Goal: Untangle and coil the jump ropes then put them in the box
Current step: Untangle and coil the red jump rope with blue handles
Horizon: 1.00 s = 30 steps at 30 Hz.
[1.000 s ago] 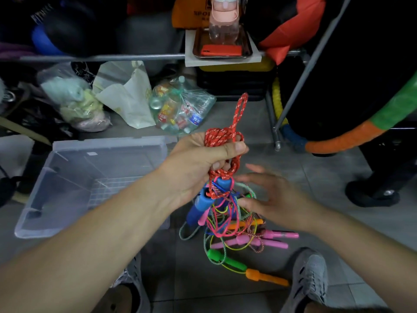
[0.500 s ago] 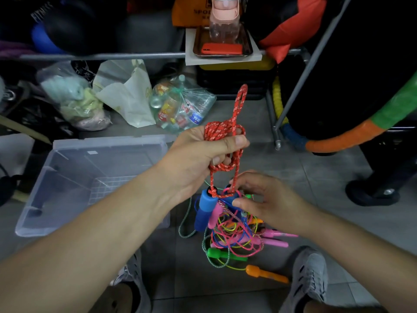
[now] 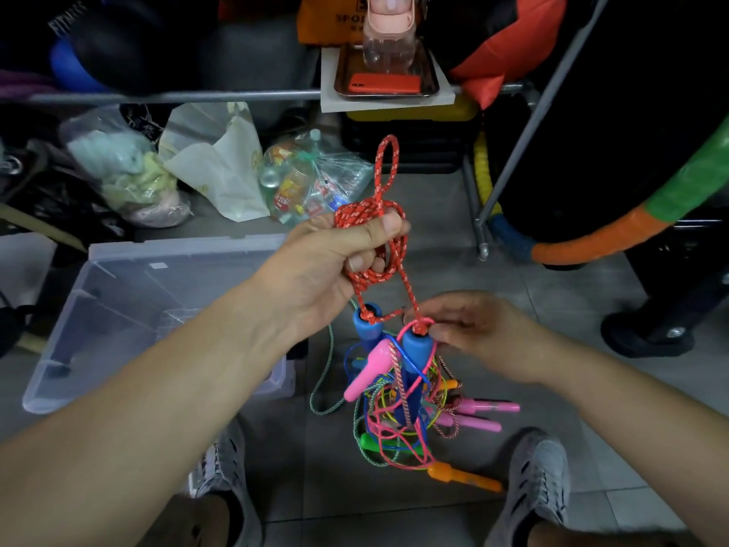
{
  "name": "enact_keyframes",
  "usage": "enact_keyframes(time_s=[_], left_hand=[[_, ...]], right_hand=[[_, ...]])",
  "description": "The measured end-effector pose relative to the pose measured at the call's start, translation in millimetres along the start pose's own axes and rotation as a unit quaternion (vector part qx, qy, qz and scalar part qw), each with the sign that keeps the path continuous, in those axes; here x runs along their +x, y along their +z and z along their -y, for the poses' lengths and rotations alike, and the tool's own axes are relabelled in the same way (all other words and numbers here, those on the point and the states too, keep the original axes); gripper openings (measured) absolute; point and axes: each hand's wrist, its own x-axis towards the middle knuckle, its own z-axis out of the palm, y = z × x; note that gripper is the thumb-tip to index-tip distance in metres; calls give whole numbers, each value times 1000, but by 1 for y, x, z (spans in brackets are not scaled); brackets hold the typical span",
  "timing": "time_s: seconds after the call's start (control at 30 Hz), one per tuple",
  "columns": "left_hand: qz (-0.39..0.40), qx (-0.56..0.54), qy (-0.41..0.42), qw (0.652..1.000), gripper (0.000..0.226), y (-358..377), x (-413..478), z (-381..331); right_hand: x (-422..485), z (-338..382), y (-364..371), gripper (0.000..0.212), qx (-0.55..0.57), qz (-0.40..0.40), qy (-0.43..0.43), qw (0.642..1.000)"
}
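My left hand point(image 3: 331, 262) grips a bundle of red braided jump rope point(image 3: 378, 215), with a loop standing up above the fist. Two blue foam handles point(image 3: 414, 349) hang from that rope just below. My right hand point(image 3: 477, 333) pinches the thin pink cord at the top of the right blue handle. Under them a tangle of jump ropes point(image 3: 398, 420) in pink, blue, green and yellow trails down to the floor, with pink handles point(image 3: 485, 412), a green handle and an orange handle point(image 3: 461, 477) lying there. The clear plastic box point(image 3: 118, 309) stands to the left.
My two grey shoes point(image 3: 532, 475) flank the tangle on the tiled floor. Plastic bags point(image 3: 311, 179) and a white bag lie beyond the box under a metal rail. A tray with a red phone point(image 3: 386, 82) sits above. A dark punching bag point(image 3: 591, 238) with orange and green bands fills the right.
My left hand has lifted the red rope higher, raising the blue handles off the pile. My right hand closed from open fingers onto the cord at the right blue handle.
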Motion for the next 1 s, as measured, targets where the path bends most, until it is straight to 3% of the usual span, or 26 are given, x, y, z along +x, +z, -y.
enact_keyframes(time_s=[0.07, 0.17, 0.3, 0.4, 0.53, 0.73, 0.77, 0.83, 0.93, 1.0], left_hand=[[9, -1, -4, 1000, 9, -1, -2, -1], [26, -7, -11, 1000, 10, 0, -4, -2], [41, -33, -15, 998, 10, 3, -6, -5], [55, -31, -11, 998, 10, 6, -8, -3], [46, -7, -1, 999, 10, 5, -8, -2], [0, 110, 44, 993, 20, 3, -9, 5], [-12, 127, 53, 990, 16, 3, -9, 6], [-47, 163, 72, 983, 12, 2, -8, 8], [-95, 202, 84, 971, 19, -5, -6, 8], [-97, 214, 75, 969, 26, -8, -6, 7]], right_hand=[[2, -5, -3, 27, 42, -15, 42, 998], [3, -7, -3, 33, 8, -38, 75, 996], [-4, 1, 0, 47, -254, 39, 48, 965], [-6, 4, 10, 60, -286, 3, -7, 958], [-7, 12, 27, 54, -145, -20, -24, 989], [-13, 27, 32, 7, -49, -30, -90, 994], [-13, 31, 33, 5, -43, -27, -88, 995], [-11, 35, 32, 20, -4, -63, -80, 995], [-4, 40, 18, 19, 197, -161, -49, 966], [-3, 45, 6, 6, 291, -172, -51, 940]])
